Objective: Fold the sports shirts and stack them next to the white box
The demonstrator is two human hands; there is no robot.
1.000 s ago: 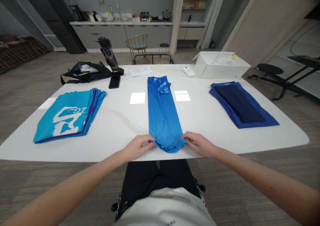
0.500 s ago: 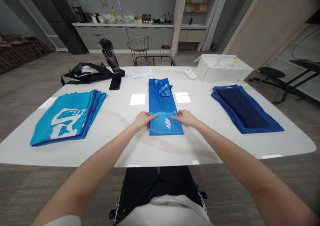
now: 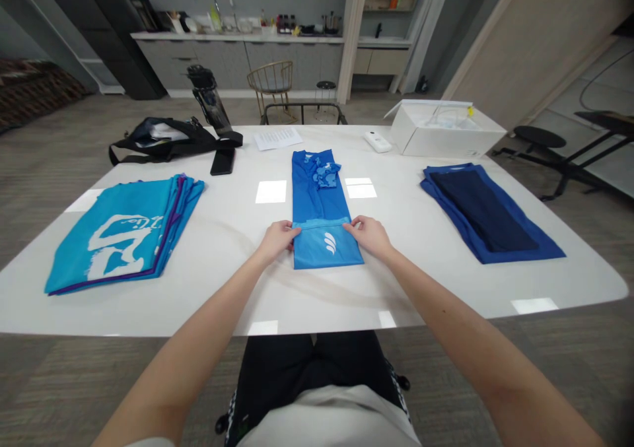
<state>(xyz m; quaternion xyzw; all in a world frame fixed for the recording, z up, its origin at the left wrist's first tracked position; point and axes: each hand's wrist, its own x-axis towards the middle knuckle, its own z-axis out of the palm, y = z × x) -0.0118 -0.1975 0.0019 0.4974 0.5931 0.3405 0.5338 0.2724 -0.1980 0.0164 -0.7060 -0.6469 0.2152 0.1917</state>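
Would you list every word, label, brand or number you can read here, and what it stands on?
No text reads clearly.
Turquoise stack: large white lettering, too stylised to read.
Printed sheet: lines too small.
White box: mark too small.
Blue garment: white emblem, no letters.

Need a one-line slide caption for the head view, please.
Left hand and right hand pinch the folded-up end of a blue garment on a white table.
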